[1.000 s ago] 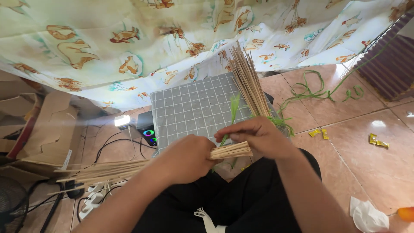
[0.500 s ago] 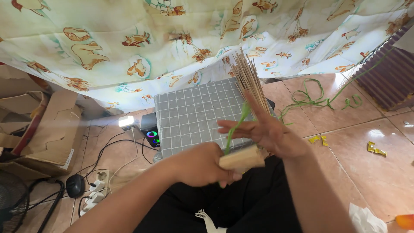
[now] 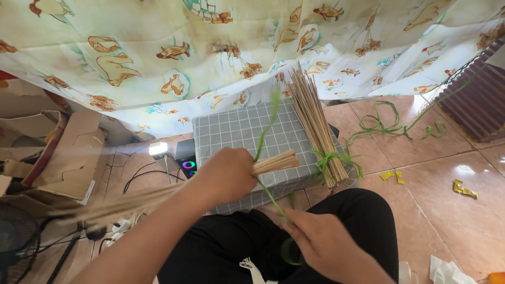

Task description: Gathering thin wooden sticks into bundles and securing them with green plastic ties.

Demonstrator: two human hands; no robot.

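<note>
Down on the shiny pinkish tile floor [image 3: 447, 158], the person sits with black trousers [image 3: 236, 247] on. Behind the grip hangs a pale cloth [image 3: 210, 47] with animal pictures, and past the fist lies a grey box [image 3: 236, 131] with a white checked pattern. The left hand [image 3: 226, 176] is closed tight around a bundle of thin sticks [image 3: 273, 162]; the cut ends poke out to the right of the fist, and the long ends trail off blurry to the left. The right hand [image 3: 321, 242], lower down and near the lap, pinches a thin green strip [image 3: 271, 194] that runs up to the fist and past it. Just right of the grip a second stick bundle [image 3: 315, 121] leans on the box, tied with green strip. More green strip [image 3: 389, 118] curls on the tiles, and brown cardboard [image 3: 63, 152] sits far left.
</note>
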